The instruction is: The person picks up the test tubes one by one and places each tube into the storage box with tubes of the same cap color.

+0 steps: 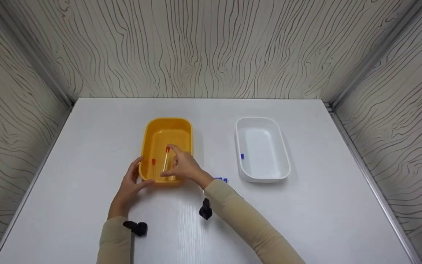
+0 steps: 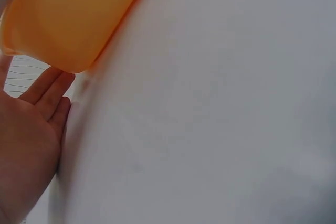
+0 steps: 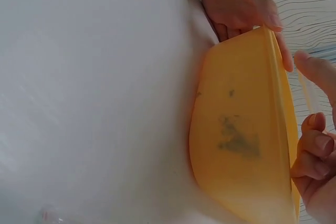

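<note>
Our beige sleeves lay closest to cam. We had the red-capped tube over the yellow tub, R hand pinching it end-to-end btwn thumb & index; L hand, spread wide, touched the tub's near-left corner. 2nd tube lay inside.

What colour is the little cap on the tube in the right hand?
The tube's cap is red; the head view shows it best.
</note>
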Demonstrator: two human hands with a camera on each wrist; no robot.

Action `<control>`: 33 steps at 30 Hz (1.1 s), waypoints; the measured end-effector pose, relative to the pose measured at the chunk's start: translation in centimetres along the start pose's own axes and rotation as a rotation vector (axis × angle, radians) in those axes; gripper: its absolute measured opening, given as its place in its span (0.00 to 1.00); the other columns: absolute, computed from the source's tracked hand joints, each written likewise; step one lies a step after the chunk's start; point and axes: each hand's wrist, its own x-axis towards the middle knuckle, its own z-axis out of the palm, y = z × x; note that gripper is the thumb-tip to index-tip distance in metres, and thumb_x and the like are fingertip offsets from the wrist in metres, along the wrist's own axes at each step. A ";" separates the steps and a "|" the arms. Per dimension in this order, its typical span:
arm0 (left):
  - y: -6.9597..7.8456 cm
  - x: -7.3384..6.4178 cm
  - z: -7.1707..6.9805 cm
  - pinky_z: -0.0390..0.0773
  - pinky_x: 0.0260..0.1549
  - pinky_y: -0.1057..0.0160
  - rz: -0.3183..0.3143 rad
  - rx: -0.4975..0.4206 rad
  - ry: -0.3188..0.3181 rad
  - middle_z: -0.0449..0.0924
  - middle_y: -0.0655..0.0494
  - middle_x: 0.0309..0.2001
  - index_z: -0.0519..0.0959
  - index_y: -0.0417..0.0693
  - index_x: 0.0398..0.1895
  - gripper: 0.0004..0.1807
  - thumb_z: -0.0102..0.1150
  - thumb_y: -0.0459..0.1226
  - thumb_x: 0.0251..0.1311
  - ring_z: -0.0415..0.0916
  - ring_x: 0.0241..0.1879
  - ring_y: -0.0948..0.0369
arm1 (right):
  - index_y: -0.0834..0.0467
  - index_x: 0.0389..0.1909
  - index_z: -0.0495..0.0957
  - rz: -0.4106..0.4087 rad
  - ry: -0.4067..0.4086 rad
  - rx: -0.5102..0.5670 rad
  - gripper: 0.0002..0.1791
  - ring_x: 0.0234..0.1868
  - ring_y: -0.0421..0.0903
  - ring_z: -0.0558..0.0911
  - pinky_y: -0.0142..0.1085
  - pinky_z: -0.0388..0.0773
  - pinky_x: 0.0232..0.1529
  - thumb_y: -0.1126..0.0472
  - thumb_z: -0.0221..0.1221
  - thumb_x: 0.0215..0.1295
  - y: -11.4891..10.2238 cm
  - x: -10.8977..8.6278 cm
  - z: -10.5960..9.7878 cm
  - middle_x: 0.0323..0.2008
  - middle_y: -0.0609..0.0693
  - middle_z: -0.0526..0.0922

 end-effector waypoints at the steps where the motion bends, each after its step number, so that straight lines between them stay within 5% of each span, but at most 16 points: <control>1: 0.0 0.0 0.0 0.49 0.77 0.50 -0.006 0.000 0.001 0.50 0.53 0.77 0.52 0.64 0.73 0.45 0.67 0.37 0.56 0.50 0.77 0.53 | 0.51 0.72 0.57 0.009 -0.005 -0.003 0.53 0.15 0.37 0.66 0.24 0.63 0.16 0.50 0.75 0.45 0.0 0.1 0.2 0.16 0.41 0.69; 9: 0.1 -0.1 0.0 0.46 0.77 0.50 -0.007 -0.001 -0.010 0.48 0.54 0.78 0.52 0.64 0.73 0.45 0.67 0.38 0.56 0.47 0.78 0.54 | 0.48 0.72 0.57 0.092 -0.001 -0.069 0.52 0.17 0.39 0.65 0.25 0.66 0.20 0.51 0.74 0.47 -0.3 0.7 1.3 0.19 0.43 0.66; 12: 0.0 -0.1 -0.1 0.46 0.77 0.51 -0.005 -0.002 -0.009 0.48 0.54 0.78 0.52 0.63 0.74 0.45 0.67 0.37 0.56 0.48 0.78 0.54 | 0.47 0.72 0.57 0.100 -0.002 -0.159 0.52 0.26 0.41 0.72 0.29 0.81 0.37 0.49 0.74 0.47 -0.4 0.9 1.6 0.28 0.46 0.74; 16: -0.1 0.0 0.0 0.46 0.77 0.50 -0.013 -0.010 0.000 0.48 0.55 0.78 0.53 0.64 0.73 0.45 0.67 0.38 0.56 0.47 0.78 0.54 | 0.49 0.71 0.59 0.080 -0.002 -0.294 0.52 0.45 0.47 0.79 0.41 0.78 0.60 0.47 0.75 0.44 -0.3 1.1 1.8 0.50 0.54 0.82; 28: 0.0 -0.1 0.6 0.46 0.78 0.48 -0.045 -0.044 0.009 0.50 0.56 0.77 0.54 0.68 0.72 0.45 0.69 0.42 0.54 0.46 0.78 0.55 | 0.49 0.68 0.64 0.112 -0.030 -0.498 0.49 0.48 0.50 0.82 0.42 0.79 0.58 0.44 0.74 0.43 -0.1 1.6 2.2 0.50 0.52 0.84; 33: 0.1 -0.1 0.3 0.45 0.78 0.48 -0.055 -0.026 0.005 0.49 0.57 0.78 0.54 0.70 0.72 0.45 0.69 0.44 0.54 0.44 0.79 0.55 | 0.49 0.69 0.63 0.125 -0.038 -0.492 0.48 0.48 0.49 0.81 0.41 0.78 0.61 0.45 0.73 0.46 -0.1 1.7 2.5 0.52 0.51 0.83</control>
